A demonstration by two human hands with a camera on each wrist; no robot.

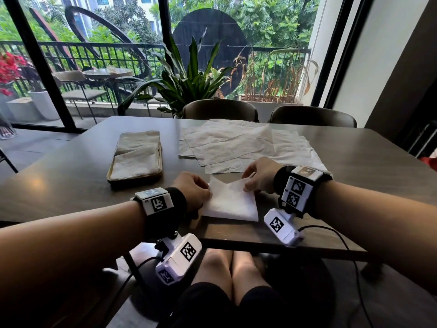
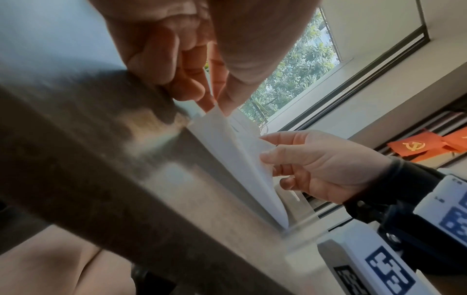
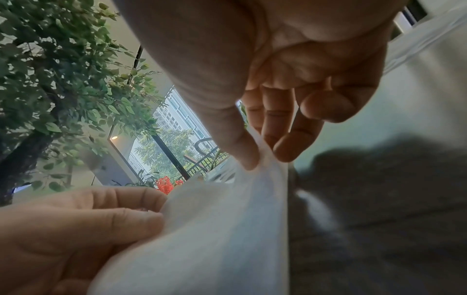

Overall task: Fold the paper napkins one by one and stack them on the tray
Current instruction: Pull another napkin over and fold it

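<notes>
Two hands work one white napkin at the near edge of the dark table in the head view. The left hand pinches the napkin's left edge with curled fingers; the right hand pinches its far right corner, which is lifted off the table. The napkin is partly folded, its near portion lying flat. The tray sits to the left and farther back, well apart from the hands, carrying folded napkins in two overlapping stacks. A spread of unfolded napkins lies farther back at table centre, just beyond the right hand. Two chair backs and a potted plant stand behind the table. In the left wrist view, the left hand grips the napkin between thumb and fingertips, and the right hand across from it holds the raised opposite edge between thumb and forefinger. In the right wrist view, the right hand pinches a napkin corner between thumb and fingers; the left hand holds the other side, thumb pressed on the paper.
</notes>
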